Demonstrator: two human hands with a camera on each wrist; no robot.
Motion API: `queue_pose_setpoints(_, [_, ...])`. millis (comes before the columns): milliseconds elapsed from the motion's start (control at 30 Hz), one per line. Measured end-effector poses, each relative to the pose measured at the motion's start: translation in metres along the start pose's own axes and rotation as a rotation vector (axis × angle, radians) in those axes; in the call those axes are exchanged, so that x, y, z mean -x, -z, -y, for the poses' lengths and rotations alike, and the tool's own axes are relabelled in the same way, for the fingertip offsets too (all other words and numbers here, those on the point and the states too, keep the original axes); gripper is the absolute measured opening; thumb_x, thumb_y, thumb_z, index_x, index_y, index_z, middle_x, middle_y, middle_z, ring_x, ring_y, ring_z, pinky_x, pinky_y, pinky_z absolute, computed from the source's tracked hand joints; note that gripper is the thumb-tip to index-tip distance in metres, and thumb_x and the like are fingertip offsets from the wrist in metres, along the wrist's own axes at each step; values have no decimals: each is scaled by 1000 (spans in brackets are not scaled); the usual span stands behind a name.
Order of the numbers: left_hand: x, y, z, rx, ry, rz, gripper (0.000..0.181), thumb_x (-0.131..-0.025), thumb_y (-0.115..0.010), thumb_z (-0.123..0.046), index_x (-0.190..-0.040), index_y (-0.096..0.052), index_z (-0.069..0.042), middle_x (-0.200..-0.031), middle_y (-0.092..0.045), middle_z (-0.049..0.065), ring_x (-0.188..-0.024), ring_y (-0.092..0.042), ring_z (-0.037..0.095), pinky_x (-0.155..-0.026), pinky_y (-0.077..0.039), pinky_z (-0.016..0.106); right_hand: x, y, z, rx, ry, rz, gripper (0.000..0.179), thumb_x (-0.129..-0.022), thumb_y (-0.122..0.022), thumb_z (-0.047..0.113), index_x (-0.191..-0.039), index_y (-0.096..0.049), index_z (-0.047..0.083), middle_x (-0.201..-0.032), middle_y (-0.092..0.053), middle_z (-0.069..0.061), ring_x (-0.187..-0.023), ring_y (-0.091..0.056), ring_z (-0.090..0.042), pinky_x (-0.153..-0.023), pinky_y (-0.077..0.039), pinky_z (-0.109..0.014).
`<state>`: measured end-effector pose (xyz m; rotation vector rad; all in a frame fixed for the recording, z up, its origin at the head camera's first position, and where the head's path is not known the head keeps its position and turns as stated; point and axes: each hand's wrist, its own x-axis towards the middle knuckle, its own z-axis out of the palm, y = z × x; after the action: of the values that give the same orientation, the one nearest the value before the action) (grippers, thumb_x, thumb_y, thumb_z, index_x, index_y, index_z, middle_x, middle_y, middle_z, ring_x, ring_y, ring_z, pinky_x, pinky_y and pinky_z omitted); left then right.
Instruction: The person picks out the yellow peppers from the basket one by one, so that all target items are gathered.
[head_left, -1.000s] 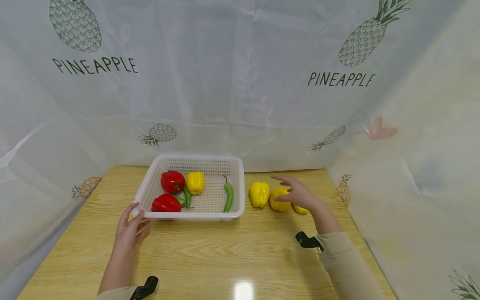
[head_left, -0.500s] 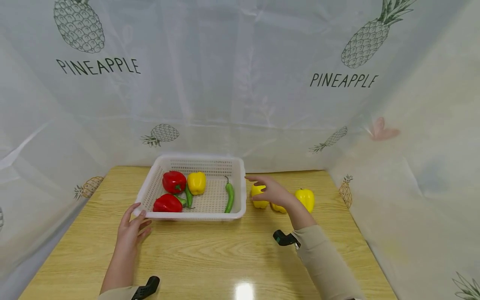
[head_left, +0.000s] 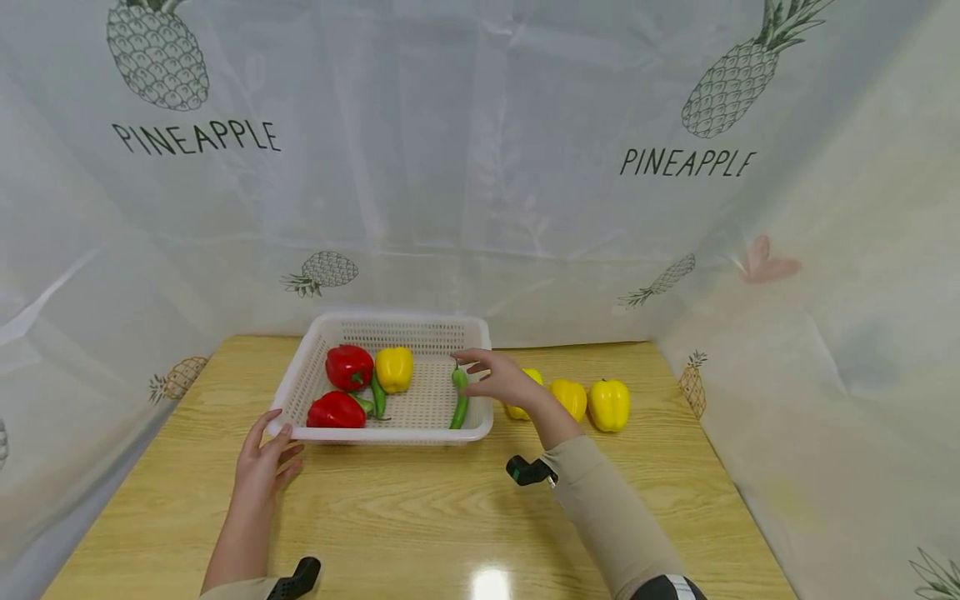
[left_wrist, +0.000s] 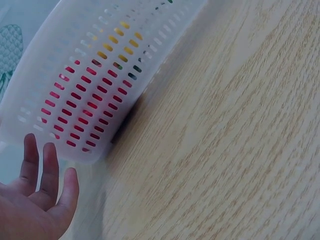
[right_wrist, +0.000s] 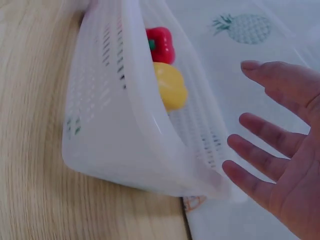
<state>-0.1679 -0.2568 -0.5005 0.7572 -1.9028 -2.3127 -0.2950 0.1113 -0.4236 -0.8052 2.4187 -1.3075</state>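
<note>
My left hand (head_left: 258, 467) is at the near left corner of the white plastic basket (head_left: 397, 434), its thumb and one finger pinching the rim. The other fingers extend loosely below, as the left wrist view shows. Over the basket's right side hovers my right hand (head_left: 498, 382), fingers spread and holding nothing. Under it lies a green chili pepper (head_left: 459, 408), partly covered. Two red bell peppers (head_left: 349, 367), a yellow bell pepper (head_left: 393, 369) and another green chili (head_left: 378, 397) lie in the left and middle of the basket.
Right of the basket, a row of yellow bell peppers (head_left: 609, 405) sits on the wooden table (head_left: 405, 508); the leftmost is partly behind my right hand. A pineapple-printed sheet (head_left: 465, 192) hangs around the back and sides.
My right hand has moved left, from above the yellow bell peppers on the table to above the basket's right side, staying empty. My left hand has kept its place on the rim.
</note>
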Motion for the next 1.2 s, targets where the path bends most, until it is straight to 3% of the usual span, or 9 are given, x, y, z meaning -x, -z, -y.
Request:
queue_pose_setpoints(300, [-4, 1, 2, -11, -2, -8, 52, -95, -60, -41, -142, -37, -37, -100, -57, -17, -89, -63, 8, -76, -54, 25, -30, -15, -2, 9, -12, 47, 58, -88, -73, 11, -142, -50, 13, -137, -52, -15, -123, -50, -38, -95, -46, -42])
queue_pose_setpoints(500, [-5, 3, 0, 14, 13, 5, 51, -98, -59, -34, -143, -37, -36, -96, -58, -18, -88, -63, 7, -77, -54, 26, -48, -24, 2, 53, -48, 88, 58, -88, -74, 12, -141, -51, 13, -137, -53, -11, -123, -50, -36, -94, -47, -38])
queue_pose_setpoints(800, [-6, 4, -1, 66, 43, 28, 49, -97, -61, -30, -141, -39, -36, -89, -61, -20, -87, -64, 6, -76, -54, 26, -72, -31, 4, 121, -72, 123, 59, -87, -75, 12, -141, -51, 12, -137, -53, -13, -123, -50, -36, -95, -46, -38])
queue_pose_setpoints(1067, [-4, 2, -2, 92, 31, 21, 46, -97, -61, -28, -139, -41, -35, -92, -61, -20, -88, -64, 5, -74, -54, 25, -89, -35, 6, 158, -97, 142, 59, -86, -75, 11, -140, -51, 8, -137, -51, -17, -123, -50, -35, -94, -47, -38])
queue_pose_setpoints(1200, [-1, 1, -2, 63, 19, 10, 48, -96, -62, -30, -139, -42, -34, -93, -61, -21, -91, -62, 6, -76, -53, 25, -95, -36, 9, 174, -113, 145, 58, -87, -74, 11, -141, -51, 9, -139, -51, -15, -124, -50, -32, -97, -45, -40])
